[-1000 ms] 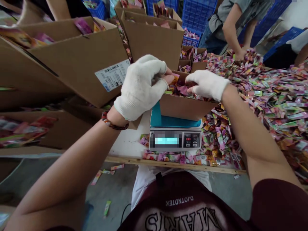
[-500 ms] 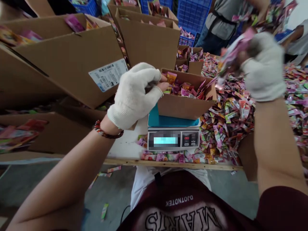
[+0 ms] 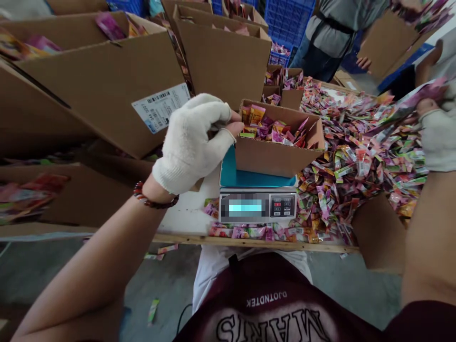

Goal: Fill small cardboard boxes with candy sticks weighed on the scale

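My left hand (image 3: 195, 140), in a white glove with bare fingertips, is beside the left rim of a small cardboard box (image 3: 278, 156). Its thumb and forefinger are brought together in a pinch; whether anything lies between them is hidden. Small candy packets (image 3: 270, 130) partly fill the box, which stands on the blue pan of a digital scale (image 3: 258, 206). At the right edge, partly cut off, my right hand (image 3: 438, 135) grips pink wrapped candy packets (image 3: 416, 97), blurred by motion, above the heap.
A heap of loose candy packets (image 3: 356, 156) covers the right side of the table. Large cardboard boxes (image 3: 96, 80) crowd the left, with another (image 3: 224, 61) behind the scale. A brown cardboard piece (image 3: 379, 235) juts at the front edge. A co-worker (image 3: 331, 35) stands behind.
My right hand has swung right and slightly down, away from the small box, still with packets in it. My left hand has shifted a little left. At the back, a held cardboard box has come into view.
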Tool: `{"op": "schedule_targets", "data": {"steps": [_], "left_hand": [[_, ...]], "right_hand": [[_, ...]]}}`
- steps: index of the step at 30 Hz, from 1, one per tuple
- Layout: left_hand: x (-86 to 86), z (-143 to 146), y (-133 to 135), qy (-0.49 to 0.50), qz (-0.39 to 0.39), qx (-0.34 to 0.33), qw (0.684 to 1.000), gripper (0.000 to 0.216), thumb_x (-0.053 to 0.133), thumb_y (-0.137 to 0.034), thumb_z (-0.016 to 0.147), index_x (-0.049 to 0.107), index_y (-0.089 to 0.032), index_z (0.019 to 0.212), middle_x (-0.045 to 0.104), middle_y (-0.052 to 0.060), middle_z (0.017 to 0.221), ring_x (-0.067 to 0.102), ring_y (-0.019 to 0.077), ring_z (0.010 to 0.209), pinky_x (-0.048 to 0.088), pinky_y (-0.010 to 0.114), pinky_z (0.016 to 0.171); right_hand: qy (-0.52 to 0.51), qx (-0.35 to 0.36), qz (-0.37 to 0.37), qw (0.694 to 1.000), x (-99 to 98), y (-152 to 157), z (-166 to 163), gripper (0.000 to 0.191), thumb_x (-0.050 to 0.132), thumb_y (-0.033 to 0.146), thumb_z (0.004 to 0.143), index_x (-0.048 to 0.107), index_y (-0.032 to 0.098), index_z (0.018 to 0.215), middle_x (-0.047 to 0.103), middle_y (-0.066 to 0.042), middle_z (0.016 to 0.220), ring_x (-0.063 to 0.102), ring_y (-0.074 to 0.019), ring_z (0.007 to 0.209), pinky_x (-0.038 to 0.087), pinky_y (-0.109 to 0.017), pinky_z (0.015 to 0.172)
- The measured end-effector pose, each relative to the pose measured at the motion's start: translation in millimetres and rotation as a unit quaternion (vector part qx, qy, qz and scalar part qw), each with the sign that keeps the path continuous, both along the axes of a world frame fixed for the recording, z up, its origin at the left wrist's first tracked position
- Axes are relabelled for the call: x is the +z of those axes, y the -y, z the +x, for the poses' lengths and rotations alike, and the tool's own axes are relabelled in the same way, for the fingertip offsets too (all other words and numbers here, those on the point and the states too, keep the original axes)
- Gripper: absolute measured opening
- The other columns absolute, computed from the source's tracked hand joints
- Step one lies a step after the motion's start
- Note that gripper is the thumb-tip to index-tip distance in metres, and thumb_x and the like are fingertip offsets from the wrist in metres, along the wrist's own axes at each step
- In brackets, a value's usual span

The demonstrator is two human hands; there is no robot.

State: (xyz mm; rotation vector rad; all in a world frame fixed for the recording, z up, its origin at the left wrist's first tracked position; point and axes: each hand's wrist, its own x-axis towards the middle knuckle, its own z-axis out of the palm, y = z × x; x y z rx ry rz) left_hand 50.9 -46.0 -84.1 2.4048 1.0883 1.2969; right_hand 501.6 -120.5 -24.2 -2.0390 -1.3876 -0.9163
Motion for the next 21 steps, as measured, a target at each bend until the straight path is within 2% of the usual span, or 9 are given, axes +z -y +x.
{"op": "schedule_targets", "data": {"steps": [3, 5, 7, 9, 11, 14, 17, 21], "left_hand": [[2.1, 1.7, 2.1, -0.001, -0.003, 0.003, 1.0, 0.018, 0.06, -0.036, 0.094, 0.072, -0.023, 0.095, 0.071, 0.004, 0.102, 0.066, 0.0206, 0.096, 0.054, 0.04, 0.088], [2.8, 0.9, 3.4, -0.004, -0.001, 0.006, 1.0, 0.019, 0.06, -0.036, 0.094, 0.072, -0.022, 0.094, 0.071, 0.004, 0.101, 0.066, 0.0209, 0.096, 0.054, 0.04, 0.088], [2.5, -1.4, 4.4, -0.006, 0.002, 0.007, 1.0, 0.019, 0.059, -0.036, 0.094, 0.072, -0.022, 0.093, 0.072, 0.005, 0.101, 0.067, 0.0214, 0.096, 0.054, 0.04, 0.088], [1.3, -4.5, 4.4, -0.005, 0.0, 0.012, 1.0, 0.019, 0.059, -0.036, 0.094, 0.072, -0.022, 0.092, 0.072, 0.006, 0.1, 0.067, 0.0219, 0.096, 0.054, 0.041, 0.087], [-0.3, -7.3, 3.1, -0.003, -0.004, 0.017, 1.0, 0.02, 0.058, -0.037, 0.094, 0.072, -0.022, 0.092, 0.071, 0.006, 0.1, 0.067, 0.0218, 0.096, 0.054, 0.041, 0.087], [-1.5, -7.2, -0.5, -0.004, -0.001, 0.012, 1.0, 0.023, 0.058, -0.04, 0.094, 0.072, -0.022, 0.093, 0.071, 0.005, 0.1, 0.066, 0.0203, 0.095, 0.054, 0.041, 0.086], [1.2, -0.2, -1.4, -0.008, 0.007, 0.005, 1.0, 0.023, 0.058, -0.039, 0.095, 0.073, -0.021, 0.094, 0.071, 0.005, 0.1, 0.066, 0.0202, 0.095, 0.055, 0.04, 0.086], [6.9, 6.8, 7.6, -0.003, 0.006, -0.002, 1.0, 0.02, 0.058, -0.033, 0.095, 0.072, -0.019, 0.094, 0.072, 0.007, 0.101, 0.067, 0.0219, 0.096, 0.055, 0.04, 0.086]], "right_hand": [[0.017, -0.022, -0.06, 0.998, 9.3, -3.7, -27.9, 0.034, 0.073, 0.022, 0.089, 0.076, 0.007, 0.119, 0.077, -0.019, 0.103, 0.071, -0.0179, 0.085, 0.042, -0.032, 0.069], [0.065, -0.098, -0.132, 0.984, 16.6, -7.0, -37.2, 0.035, 0.069, 0.029, 0.093, 0.077, 0.01, 0.121, 0.076, -0.021, 0.109, 0.071, -0.0221, 0.104, 0.039, -0.039, 0.075], [0.066, -0.19, -0.213, 0.956, 21.7, -10.6, -35.5, 0.035, 0.06, 0.028, 0.096, 0.077, 0.009, 0.12, 0.074, -0.023, 0.115, 0.067, -0.0271, 0.118, 0.033, -0.045, 0.073], [0.05, -0.217, -0.236, 0.946, 24.0, -12.5, -28.3, 0.035, 0.056, 0.027, 0.098, 0.078, 0.005, 0.114, 0.073, -0.022, 0.116, 0.066, -0.0285, 0.119, 0.031, -0.046, 0.07], [0.05, -0.15, -0.188, 0.969, 25.3, -11.8, -25.6, 0.036, 0.059, 0.032, 0.098, 0.078, 0.004, 0.11, 0.075, -0.02, 0.11, 0.069, -0.025, 0.113, 0.033, -0.045, 0.07], [0.03, 0.012, -0.076, 0.997, 29.5, -10.6, -45.1, 0.033, 0.067, 0.031, 0.096, 0.078, 0.003, 0.111, 0.078, -0.016, 0.104, 0.071, -0.0181, 0.103, 0.042, -0.038, 0.077], [0.012, 0.152, -0.034, 0.988, 35.3, -19.3, -87.8, 0.025, 0.065, 0.021, 0.095, 0.077, 0.004, 0.108, 0.077, -0.014, 0.1, 0.069, -0.0147, 0.094, 0.047, -0.032, 0.082], [-0.034, 0.293, -0.076, 0.952, 36.9, -37.5, -133.2, 0.021, 0.067, 0.019, 0.094, 0.075, 0.01, 0.111, 0.076, -0.01, 0.098, 0.067, -0.0103, 0.085, 0.05, -0.024, 0.08]]}}
